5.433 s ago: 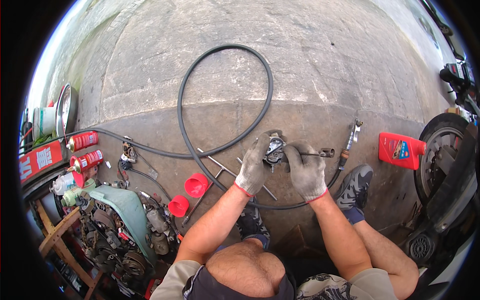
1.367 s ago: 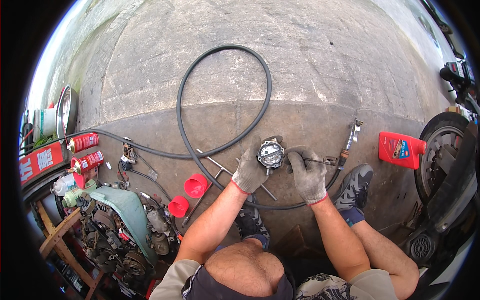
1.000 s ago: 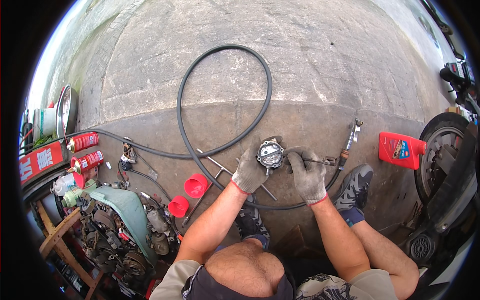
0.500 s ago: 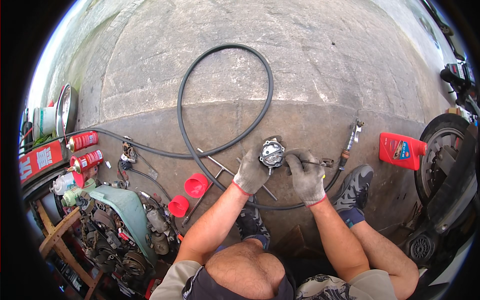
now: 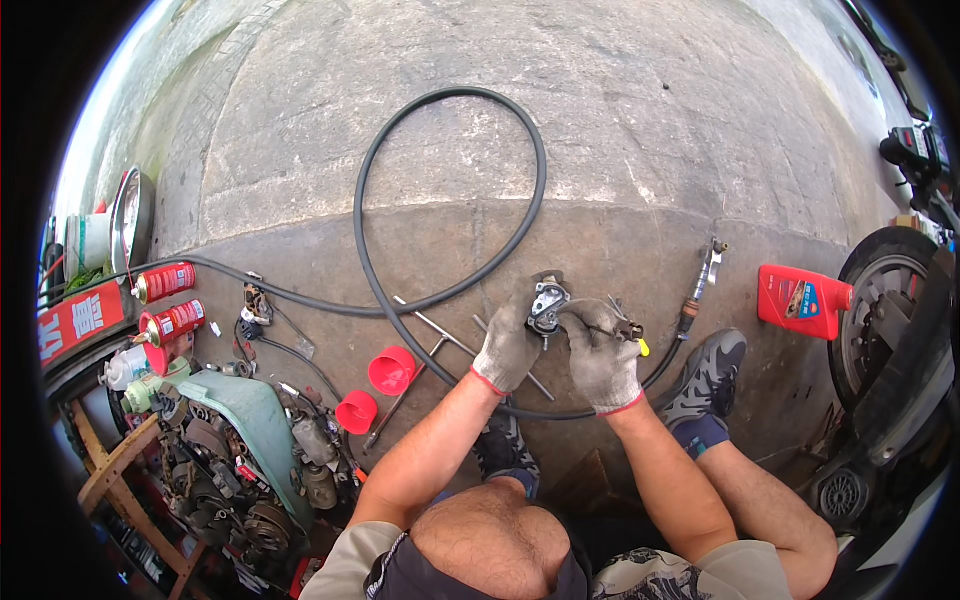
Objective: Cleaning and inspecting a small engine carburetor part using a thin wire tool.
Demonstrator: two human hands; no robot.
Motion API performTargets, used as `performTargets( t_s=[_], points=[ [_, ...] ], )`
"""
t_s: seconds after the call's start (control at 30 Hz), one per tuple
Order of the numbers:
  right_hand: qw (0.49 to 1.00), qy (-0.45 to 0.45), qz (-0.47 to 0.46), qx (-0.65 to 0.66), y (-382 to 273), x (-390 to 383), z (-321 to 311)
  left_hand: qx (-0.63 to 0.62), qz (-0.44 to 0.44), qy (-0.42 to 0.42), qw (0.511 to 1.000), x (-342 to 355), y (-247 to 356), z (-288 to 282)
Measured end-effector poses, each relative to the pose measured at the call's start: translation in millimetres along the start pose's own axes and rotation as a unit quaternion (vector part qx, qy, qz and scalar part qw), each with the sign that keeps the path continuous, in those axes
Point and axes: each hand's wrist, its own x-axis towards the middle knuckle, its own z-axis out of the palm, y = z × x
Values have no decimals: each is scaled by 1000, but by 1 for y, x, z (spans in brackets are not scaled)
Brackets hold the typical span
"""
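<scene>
My left hand [image 5: 508, 352], in a grey work glove with a red cuff, wraps round a small silver metal carburetor [image 5: 547, 305], held above the floor between my feet. The carburetor is tilted, its cast side towards my right hand. That right hand [image 5: 606, 370], gloved the same way, has its thumb and fingertips closed at the carburetor's right side. Across its fingers lies a slim dark metal tool [image 5: 630, 332] with a socket-like end, and a yellow tip [image 5: 644, 347] sticks out beside it. The fingertips partly hide what they touch on the carburetor.
A black air hose [image 5: 541, 160] loops over the concrete, ending in an air gun [image 5: 708, 270] at right. A T-handle wrench [image 5: 432, 350] and red caps [image 5: 392, 371] lie left. A red bottle [image 5: 797, 302] stands by a wheel [image 5: 885, 300]; a bin [image 5: 250, 410] of parts stands left.
My left hand has turned the carburetor so its face tips to the right. My right hand has shifted slightly left, its fingers now against the carburetor, and the tool has swung with it.
</scene>
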Motion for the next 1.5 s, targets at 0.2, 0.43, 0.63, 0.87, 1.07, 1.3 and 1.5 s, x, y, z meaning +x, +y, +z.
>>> performTargets(
  t_s=[0.2, 0.43, 0.63, 0.87, 1.07, 1.3, 1.5],
  points=[
    [999, 19, 39, 11, 12, -7, 7, -31, -38, 6, 999, -2, 4, 5],
    [995, -4, 69, 65, -1, -4, 0, -76, -60, -6, 995, 0, 3, 0],
    [989, -1, 83, 124, 6, -5, -1, -91, -81, -56, 991, -1, 7, -3],
    [994, -35, 62, 87, 9, 1, -9, -97, -84, -72, 989, -1, 10, 1],
    [977, -97, 147, 122, -8, 13, -21, -80, -89, -80, 990, -4, 15, 4],
    [973, -168, 117, 106, -3, 24, -28, -63, -87, -58, 992, -7, 14, 8],
    [999, -38, -2, 16, 6, 10, -16, -66, -44, -25, 997, 2, 2, 3]
  ],
)
